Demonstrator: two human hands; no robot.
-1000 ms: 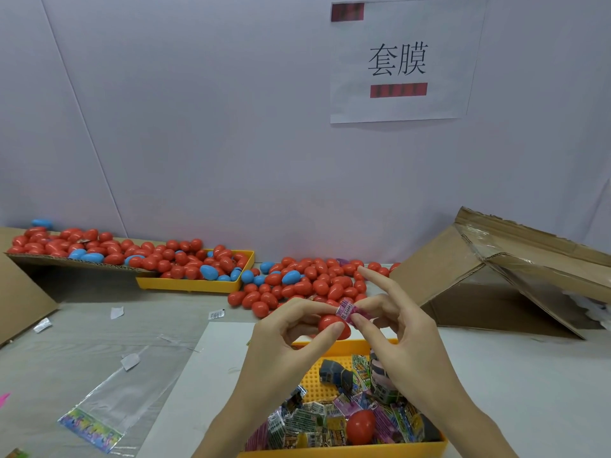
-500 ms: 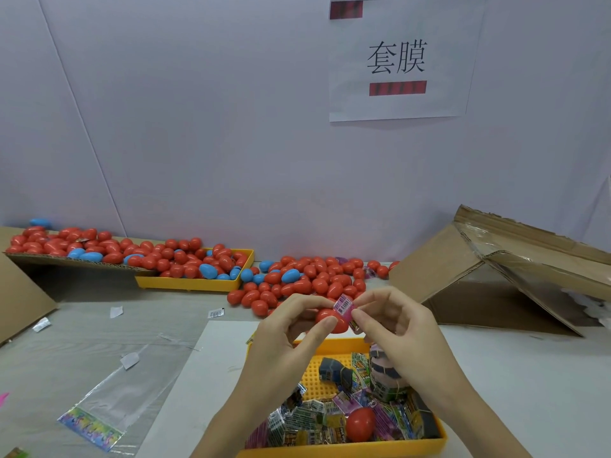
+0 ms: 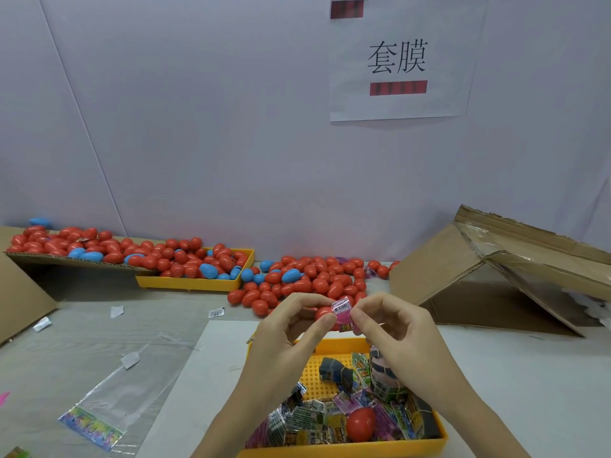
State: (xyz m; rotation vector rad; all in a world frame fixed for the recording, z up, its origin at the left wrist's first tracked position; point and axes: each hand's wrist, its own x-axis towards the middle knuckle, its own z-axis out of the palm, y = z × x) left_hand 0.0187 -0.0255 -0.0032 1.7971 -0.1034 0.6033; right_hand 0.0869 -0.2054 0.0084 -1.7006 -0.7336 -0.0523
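Observation:
My left hand (image 3: 284, 338) grips a red plastic egg (image 3: 324, 313) between thumb and fingers, held above the near yellow tray (image 3: 340, 449). My right hand (image 3: 393, 328) pinches a small pink printed film sleeve (image 3: 344, 314) with a barcode against the egg's right end. The sleeve covers part of the egg. The tray below holds several printed sleeves (image 3: 310, 421), a taped bundle (image 3: 383, 378) and one loose red egg (image 3: 361, 424).
A heap of red and blue eggs (image 3: 307, 279) lies on the table behind my hands. Another yellow tray (image 3: 195, 282) and a cardboard sheet (image 3: 66, 261) at the left carry more eggs. A tipped cardboard box (image 3: 496, 276) stands at the right. A clear bag (image 3: 109, 401) lies front left.
Both hands have drawn a little lower and closer together. My right fingers, spread out a second ago, have curled in on the pink sleeve, which now sits further over the egg.

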